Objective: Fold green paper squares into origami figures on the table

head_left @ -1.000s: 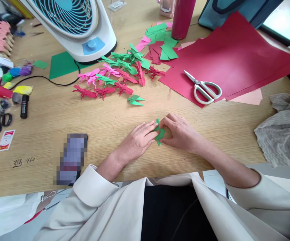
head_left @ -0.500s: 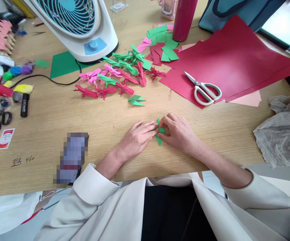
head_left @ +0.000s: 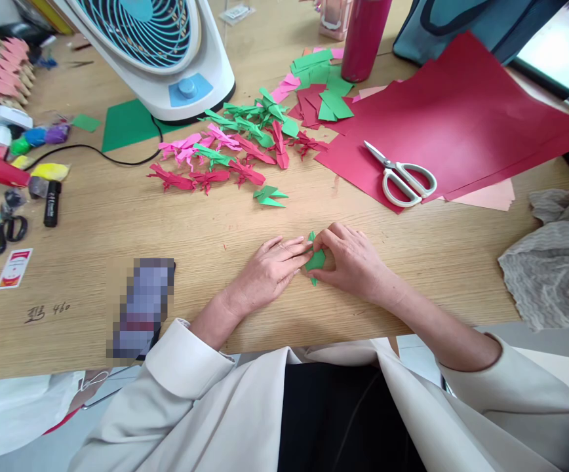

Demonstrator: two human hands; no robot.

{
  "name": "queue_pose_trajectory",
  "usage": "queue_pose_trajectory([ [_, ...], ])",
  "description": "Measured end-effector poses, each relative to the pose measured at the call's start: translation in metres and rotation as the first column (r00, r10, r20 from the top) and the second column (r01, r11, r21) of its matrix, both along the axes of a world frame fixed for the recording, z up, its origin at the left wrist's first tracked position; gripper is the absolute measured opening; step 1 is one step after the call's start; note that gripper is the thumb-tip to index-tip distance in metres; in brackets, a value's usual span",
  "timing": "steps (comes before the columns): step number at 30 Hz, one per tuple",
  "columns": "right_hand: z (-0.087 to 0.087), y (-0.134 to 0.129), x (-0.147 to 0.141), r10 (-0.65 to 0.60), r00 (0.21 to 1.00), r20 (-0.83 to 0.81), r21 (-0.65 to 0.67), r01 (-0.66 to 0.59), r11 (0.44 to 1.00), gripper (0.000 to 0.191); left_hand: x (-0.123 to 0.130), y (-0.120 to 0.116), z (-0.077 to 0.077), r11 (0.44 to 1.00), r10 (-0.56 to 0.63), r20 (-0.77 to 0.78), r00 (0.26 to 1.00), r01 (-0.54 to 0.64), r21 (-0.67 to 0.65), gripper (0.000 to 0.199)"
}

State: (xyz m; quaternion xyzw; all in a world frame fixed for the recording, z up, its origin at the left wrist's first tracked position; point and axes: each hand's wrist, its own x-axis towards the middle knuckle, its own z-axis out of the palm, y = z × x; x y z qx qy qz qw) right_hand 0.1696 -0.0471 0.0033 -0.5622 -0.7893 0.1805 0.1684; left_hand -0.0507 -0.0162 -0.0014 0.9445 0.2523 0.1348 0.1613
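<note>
A small folded green paper (head_left: 316,260) lies on the wooden table between my hands. My left hand (head_left: 269,270) rests flat, its fingers stretched out with the tips at the paper's left edge. The thumb and index finger of my right hand (head_left: 348,259) pinch the paper from the right. Just beyond lies another folded green piece (head_left: 269,196) with pointed ends. Farther back is a group of folded paper figures in green, pink and red (head_left: 248,173).
White-handled scissors (head_left: 409,183) lie on large red sheets (head_left: 461,124) at the right. A fan (head_left: 191,88) stands at the back left, a phone (head_left: 144,308) lies front left, and a crumpled cloth (head_left: 550,262) sits at the right edge.
The green paper between my hands now shows a wider flat face and less of its lower point. My hands stay in nearly the same place; the view has shifted slightly.
</note>
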Motion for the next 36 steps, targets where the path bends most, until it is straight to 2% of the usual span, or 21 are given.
queue_pose_trajectory([
  [15,0.002,-0.003,0.003,0.050,0.998,-0.033,-0.010,-0.051,0.999,0.054,0.000,0.000,-0.002,1.000,0.009,0.009,1.000,-0.009,-0.008,0.037],
  [18,0.002,-0.002,0.005,0.045,0.989,-0.140,-0.016,-0.047,0.999,0.047,0.000,-0.001,-0.003,1.000,0.018,0.016,1.000,-0.017,-0.011,0.036],
  [21,-0.001,0.000,0.006,-0.040,0.951,-0.306,-0.045,0.027,0.999,0.030,0.000,-0.002,-0.004,1.000,0.016,0.032,0.999,-0.016,0.003,0.036],
  [23,-0.004,0.002,0.005,-0.089,0.929,-0.359,-0.060,0.073,0.996,0.024,0.001,-0.003,-0.003,1.000,0.023,0.063,0.998,-0.024,0.015,0.035],
  [25,-0.006,0.002,0.004,-0.132,0.915,-0.381,-0.067,0.115,0.991,0.023,0.002,-0.005,-0.002,0.997,0.076,0.107,0.991,-0.078,0.015,0.035],
  [27,-0.006,0.002,0.004,-0.188,0.900,-0.393,-0.098,0.163,0.982,0.022,0.006,-0.007,-0.002,0.979,0.201,0.136,0.970,-0.203,-0.002,0.034],
  [29,-0.006,0.002,0.003,-0.196,0.890,-0.413,-0.121,0.160,0.980,0.017,0.012,-0.009,-0.003,0.930,0.366,0.154,0.918,-0.367,-0.022,0.030],
  [30,-0.006,0.002,0.003,-0.192,0.890,-0.414,-0.120,0.155,0.980,0.014,0.016,-0.010,-0.003,0.910,0.413,0.152,0.898,-0.413,-0.032,0.027],
  [34,-0.007,0.000,0.003,-0.156,0.889,-0.430,-0.096,0.127,0.987,0.010,0.032,-0.009,-0.005,0.884,0.468,0.175,0.866,-0.456,-0.104,0.004],
  [36,-0.009,-0.001,0.004,-0.148,0.860,-0.489,-0.093,0.117,0.989,0.013,0.039,-0.007,-0.003,0.877,0.475,0.257,0.841,-0.430,-0.215,0.003],
])
